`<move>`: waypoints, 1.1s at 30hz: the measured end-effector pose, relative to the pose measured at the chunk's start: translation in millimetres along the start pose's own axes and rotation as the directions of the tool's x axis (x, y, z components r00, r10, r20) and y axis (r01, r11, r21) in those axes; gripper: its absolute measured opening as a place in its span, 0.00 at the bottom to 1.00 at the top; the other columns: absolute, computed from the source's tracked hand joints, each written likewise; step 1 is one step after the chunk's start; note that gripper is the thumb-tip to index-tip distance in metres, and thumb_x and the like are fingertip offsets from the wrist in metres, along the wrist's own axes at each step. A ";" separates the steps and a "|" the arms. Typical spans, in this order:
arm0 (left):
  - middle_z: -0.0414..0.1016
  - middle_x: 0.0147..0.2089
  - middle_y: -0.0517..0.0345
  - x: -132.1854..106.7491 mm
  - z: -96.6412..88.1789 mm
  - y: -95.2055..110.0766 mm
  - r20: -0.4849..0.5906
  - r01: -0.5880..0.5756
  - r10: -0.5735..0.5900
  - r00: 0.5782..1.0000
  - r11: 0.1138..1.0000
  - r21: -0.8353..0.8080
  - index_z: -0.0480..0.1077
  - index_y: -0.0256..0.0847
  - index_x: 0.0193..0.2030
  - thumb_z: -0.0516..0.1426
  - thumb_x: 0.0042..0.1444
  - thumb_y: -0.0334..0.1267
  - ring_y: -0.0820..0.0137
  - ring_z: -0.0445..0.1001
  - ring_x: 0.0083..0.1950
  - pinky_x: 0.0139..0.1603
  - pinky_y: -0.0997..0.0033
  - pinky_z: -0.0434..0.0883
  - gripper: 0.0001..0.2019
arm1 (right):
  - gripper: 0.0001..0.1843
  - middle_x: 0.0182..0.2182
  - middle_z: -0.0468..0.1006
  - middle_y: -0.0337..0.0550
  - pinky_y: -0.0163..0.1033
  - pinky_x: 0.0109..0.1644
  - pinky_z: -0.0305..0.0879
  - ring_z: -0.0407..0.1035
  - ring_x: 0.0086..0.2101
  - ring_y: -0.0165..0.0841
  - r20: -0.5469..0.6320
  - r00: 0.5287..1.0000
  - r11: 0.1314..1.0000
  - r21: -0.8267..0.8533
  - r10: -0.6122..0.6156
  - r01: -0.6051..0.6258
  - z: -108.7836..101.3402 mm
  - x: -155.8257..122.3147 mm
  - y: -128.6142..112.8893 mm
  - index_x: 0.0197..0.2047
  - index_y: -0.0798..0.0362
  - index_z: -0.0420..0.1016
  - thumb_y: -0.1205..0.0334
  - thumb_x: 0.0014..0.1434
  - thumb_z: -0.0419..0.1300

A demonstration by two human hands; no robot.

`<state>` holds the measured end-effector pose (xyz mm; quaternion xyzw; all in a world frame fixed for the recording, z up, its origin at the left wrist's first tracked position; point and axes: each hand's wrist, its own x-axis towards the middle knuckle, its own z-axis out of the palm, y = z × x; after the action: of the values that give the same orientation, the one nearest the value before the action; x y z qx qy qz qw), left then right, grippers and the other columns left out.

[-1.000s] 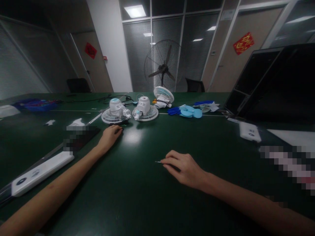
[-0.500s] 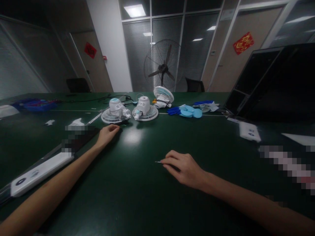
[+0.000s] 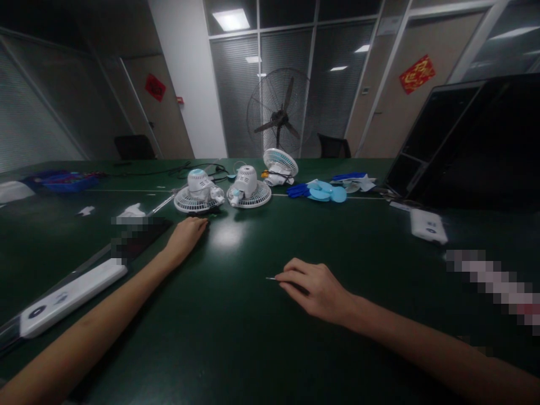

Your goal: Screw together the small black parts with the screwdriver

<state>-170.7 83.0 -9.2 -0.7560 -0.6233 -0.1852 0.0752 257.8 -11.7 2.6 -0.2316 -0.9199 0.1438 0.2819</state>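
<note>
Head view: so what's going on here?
A person sits or stands at a green table. Their right hand pinches a thin, light-coloured piece. The left hand is in front of two white fan units; whether it holds anything is unclear. A third fan unit lies farther back, with light blue blades to its right.

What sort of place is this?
Looks like an office or meeting room, possibly doubling as a workspace: glass partitions with blinds, a chair beyond the large green table, and small white fans lying on it.
</note>
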 end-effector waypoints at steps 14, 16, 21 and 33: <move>0.85 0.48 0.50 -16.7 -13.2 62.7 0.107 -0.051 0.106 0.989 0.904 -0.423 0.82 0.43 0.50 0.58 0.68 0.49 0.58 0.81 0.45 0.46 0.61 0.76 0.16 | 0.13 0.47 0.79 0.47 0.36 0.42 0.77 0.76 0.40 0.33 -0.019 1.000 1.000 0.007 0.017 -0.017 -1.8 1.1 -1.6 0.57 0.54 0.80 0.67 0.73 0.60; 0.85 0.49 0.53 -27.5 -15.3 94.2 0.178 -0.038 0.166 0.970 0.825 -0.564 0.83 0.45 0.50 0.60 0.67 0.49 0.60 0.81 0.46 0.48 0.62 0.75 0.14 | 0.13 0.48 0.79 0.47 0.37 0.42 0.76 0.76 0.40 0.33 -0.025 1.000 1.000 -0.004 0.018 -0.018 -1.0 0.6 -0.1 0.58 0.54 0.80 0.67 0.73 0.60; 0.84 0.48 0.54 -54.8 -22.3 154.0 0.302 0.005 0.313 0.901 0.687 -0.727 0.81 0.44 0.52 0.63 0.66 0.45 0.65 0.80 0.44 0.44 0.66 0.74 0.13 | 0.12 0.45 0.79 0.47 0.36 0.39 0.73 0.76 0.38 0.32 -0.044 0.999 1.000 -0.024 0.005 -0.006 0.0 -0.2 0.3 0.55 0.54 0.81 0.66 0.72 0.60; 0.83 0.52 0.55 -62.9 -25.1 161.8 0.276 -0.065 0.421 0.864 0.637 -0.768 0.73 0.46 0.62 0.63 0.67 0.39 0.65 0.81 0.49 0.48 0.66 0.74 0.17 | 0.11 0.42 0.80 0.46 0.34 0.35 0.70 0.74 0.34 0.31 -0.032 0.999 1.000 -0.018 0.004 -0.004 -1.4 0.3 -0.2 0.51 0.54 0.82 0.68 0.70 0.60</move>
<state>-28.0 -17.4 9.4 -0.8207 -0.3842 -0.2362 -0.3507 258.4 -11.5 4.0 -0.2382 -0.9161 0.1323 0.2943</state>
